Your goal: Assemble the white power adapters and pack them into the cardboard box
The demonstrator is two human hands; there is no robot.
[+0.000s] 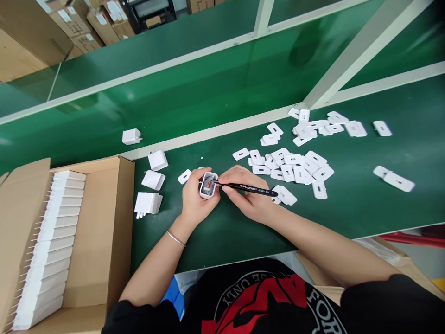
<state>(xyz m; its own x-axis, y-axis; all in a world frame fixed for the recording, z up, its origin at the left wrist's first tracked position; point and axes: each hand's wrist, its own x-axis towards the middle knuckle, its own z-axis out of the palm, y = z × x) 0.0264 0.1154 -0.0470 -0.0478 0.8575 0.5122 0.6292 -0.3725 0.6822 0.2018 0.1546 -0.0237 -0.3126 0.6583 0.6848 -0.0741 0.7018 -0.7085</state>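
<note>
The charger [208, 188] is sitting in the left hand [193, 202], over the green bench [236, 246], with its open end facing up towards the wearer. The bench is giving plenty of bare room near the body, so both forearms could be resting there for steadiness.

At the left, an open carton [127, 232] is holding a row of white chargers [52, 250], their prongs pointing left; it is standing clear of the working hands.

The left hand is grasping the charger, wrapping fingers and thumb around its sides and leaving the mouth uncovered. That grip is looking right for the job: firm enough to stop twisting, with no fingertip blocking the opening. The right hand [255, 202] is pinching the tweezers [248, 188] along their shaft, much like a pen.

Loose chargers [148, 203] are lying between the carton and the left hand, well away from the tweezers.

The black tweezers are slanting in from the right, their tips reaching the rim of the opening. A light touch is probably paying off here, since pressing hard could be scratching the inside.

Flat white covers [288, 172] are spreading across the bench beyond the right hand.

Smallest, an orange piece [209, 184] is showing inside the charger; whether the tips are touching it, I cannot tell.
</note>
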